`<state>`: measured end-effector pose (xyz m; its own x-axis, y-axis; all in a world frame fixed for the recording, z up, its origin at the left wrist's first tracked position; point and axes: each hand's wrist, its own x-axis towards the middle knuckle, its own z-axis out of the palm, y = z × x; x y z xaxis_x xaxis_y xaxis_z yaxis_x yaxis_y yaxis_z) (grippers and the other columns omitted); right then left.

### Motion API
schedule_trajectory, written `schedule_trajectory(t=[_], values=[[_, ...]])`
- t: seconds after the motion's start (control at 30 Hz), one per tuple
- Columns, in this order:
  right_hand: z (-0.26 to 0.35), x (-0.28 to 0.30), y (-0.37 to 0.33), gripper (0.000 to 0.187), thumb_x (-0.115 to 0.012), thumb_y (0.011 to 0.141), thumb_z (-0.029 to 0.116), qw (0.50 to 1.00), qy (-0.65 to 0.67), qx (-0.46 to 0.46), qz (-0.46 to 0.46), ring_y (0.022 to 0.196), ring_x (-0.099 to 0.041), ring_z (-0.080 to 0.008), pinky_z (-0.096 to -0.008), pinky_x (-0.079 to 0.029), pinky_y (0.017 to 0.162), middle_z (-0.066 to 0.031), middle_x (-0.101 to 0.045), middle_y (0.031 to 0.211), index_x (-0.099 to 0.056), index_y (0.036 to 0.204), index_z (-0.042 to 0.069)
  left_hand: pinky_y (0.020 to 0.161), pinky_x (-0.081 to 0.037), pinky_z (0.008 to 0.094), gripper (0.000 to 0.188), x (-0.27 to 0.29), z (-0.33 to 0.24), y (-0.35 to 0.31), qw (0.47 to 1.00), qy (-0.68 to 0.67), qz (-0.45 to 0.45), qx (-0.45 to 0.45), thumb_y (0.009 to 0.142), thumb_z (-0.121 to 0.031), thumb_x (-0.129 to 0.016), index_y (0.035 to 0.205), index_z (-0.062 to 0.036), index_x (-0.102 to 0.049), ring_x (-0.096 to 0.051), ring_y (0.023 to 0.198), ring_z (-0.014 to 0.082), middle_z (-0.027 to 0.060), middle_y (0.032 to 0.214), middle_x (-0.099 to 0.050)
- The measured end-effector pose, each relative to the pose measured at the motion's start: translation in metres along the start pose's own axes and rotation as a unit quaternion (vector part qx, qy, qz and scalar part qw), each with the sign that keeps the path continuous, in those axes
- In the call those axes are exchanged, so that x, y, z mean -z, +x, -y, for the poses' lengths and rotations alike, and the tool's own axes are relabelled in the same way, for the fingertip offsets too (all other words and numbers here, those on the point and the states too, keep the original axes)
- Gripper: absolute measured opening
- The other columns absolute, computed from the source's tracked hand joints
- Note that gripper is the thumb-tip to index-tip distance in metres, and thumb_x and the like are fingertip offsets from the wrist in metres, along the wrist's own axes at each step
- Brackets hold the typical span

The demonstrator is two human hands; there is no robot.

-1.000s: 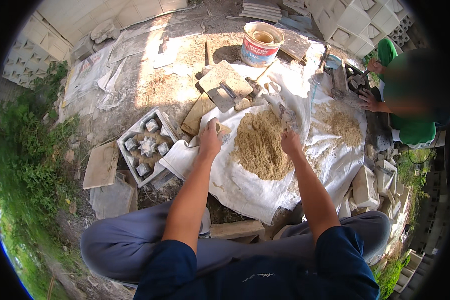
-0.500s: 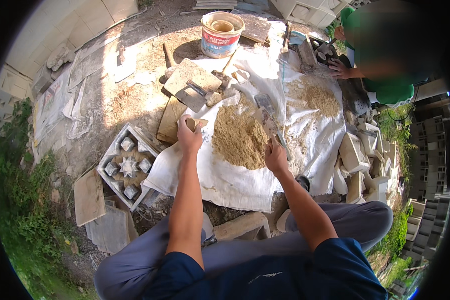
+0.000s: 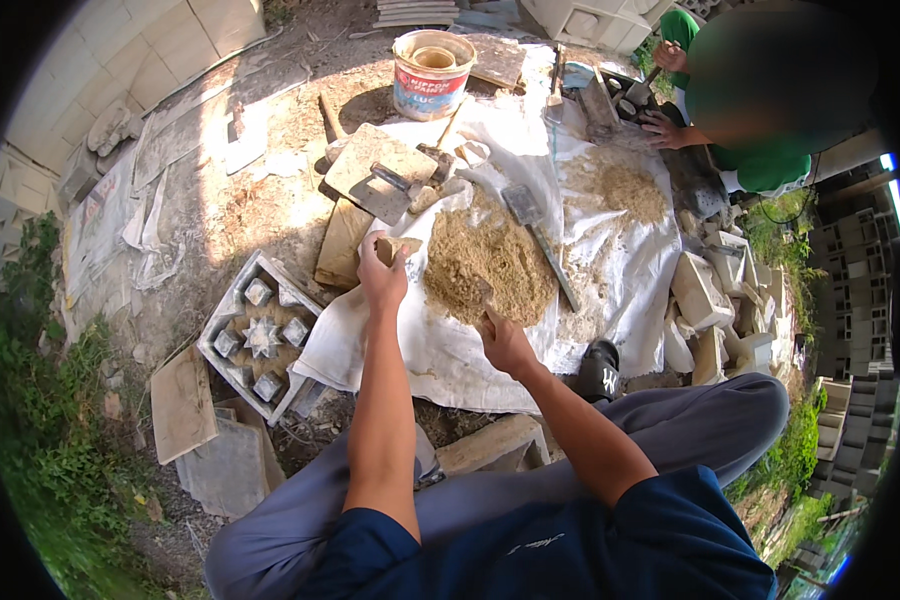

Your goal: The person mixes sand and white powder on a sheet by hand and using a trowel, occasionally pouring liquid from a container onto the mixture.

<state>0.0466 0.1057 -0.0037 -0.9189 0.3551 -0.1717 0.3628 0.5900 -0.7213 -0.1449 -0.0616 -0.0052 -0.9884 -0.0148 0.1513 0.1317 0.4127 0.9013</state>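
Observation:
My left hand (image 3: 382,275) is closed around a small tan block (image 3: 398,246), held beside the left edge of the sand pile. My right hand (image 3: 507,343) grips a trowel whose handle is mostly covered by my fingers. Its blade (image 3: 481,290) dips into the near side of the damp, yellowish sand mix (image 3: 495,255). That heap lies on a white woven sheet (image 3: 420,365). Left of my left hand is a square mould (image 3: 260,335) with a star-shaped centre and raised blocks around it. A flat metal tool with a long bar (image 3: 555,265) lies across the heap's right side.
A paint bucket (image 3: 432,88) stands at the back, near boards (image 3: 380,170) and a hammer (image 3: 332,118). Broken pale blocks (image 3: 705,290) pile up at right. Far right, a co-worker in green (image 3: 770,170) handles a dark mould. Slabs (image 3: 185,405) lean at lower left.
My right hand has drawn nearer and leftward with the trowel, from the heap's right side to its near side. My left hand keeps the tan block in nearly the same place.

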Motion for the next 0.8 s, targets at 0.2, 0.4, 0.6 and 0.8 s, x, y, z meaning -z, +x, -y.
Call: schedule_trajectory(t=[0.2,0.4,0.6,0.8], values=[[-0.031,0.014,-0.022,0.044,-0.054,0.096,0.009,0.994,-0.046,-0.015,-0.097,0.078,-0.061,-0.0478,-0.0525,-0.049,0.070,-0.0257,-0.065,0.087,-0.046,0.134,-0.012,0.095,-0.048,0.0446,0.047,0.002,0.006,-0.002,1.000,-0.011,0.008,-0.017,0.080,-0.013,-0.079,0.120,-0.0031,-0.057,-0.060,0.113,0.0396,0.0198,0.120,-0.063],[-0.012,-0.027,-0.045,0.022,-0.053,0.097,0.013,0.938,0.094,-0.242,-0.229,0.091,-0.064,-0.0485,-0.0513,-0.049,0.079,-0.0299,-0.067,0.093,-0.055,0.104,-0.008,0.098,-0.046,0.0440,0.048,0.002,0.013,-0.004,1.000,0.007,0.000,-0.012,0.080,-0.015,-0.079,0.121,-0.0040,-0.058,-0.059,0.116,0.0385,0.0181,0.122,-0.063],[-0.012,-0.027,-0.037,0.030,-0.056,0.097,0.020,0.941,0.089,-0.283,-0.164,0.090,-0.065,-0.0483,-0.0509,-0.050,0.077,-0.0302,-0.067,0.089,-0.059,0.107,-0.009,0.098,-0.046,0.0456,0.048,0.001,0.008,-0.006,1.000,0.008,0.001,-0.014,0.079,-0.016,-0.079,0.121,-0.0059,-0.058,-0.058,0.115,0.0386,0.0169,0.122,-0.063],[0.017,-0.043,-0.046,0.046,-0.057,0.097,0.021,0.958,0.138,-0.223,-0.119,0.088,-0.066,-0.0461,-0.0479,-0.051,0.078,-0.0300,-0.068,0.091,-0.054,0.130,-0.011,0.094,-0.047,0.0461,0.046,0.008,-0.001,-0.018,0.988,0.093,-0.092,-0.078,0.081,-0.012,-0.078,0.122,-0.0034,-0.059,-0.059,0.110,0.0394,0.0168,0.116,-0.064]])
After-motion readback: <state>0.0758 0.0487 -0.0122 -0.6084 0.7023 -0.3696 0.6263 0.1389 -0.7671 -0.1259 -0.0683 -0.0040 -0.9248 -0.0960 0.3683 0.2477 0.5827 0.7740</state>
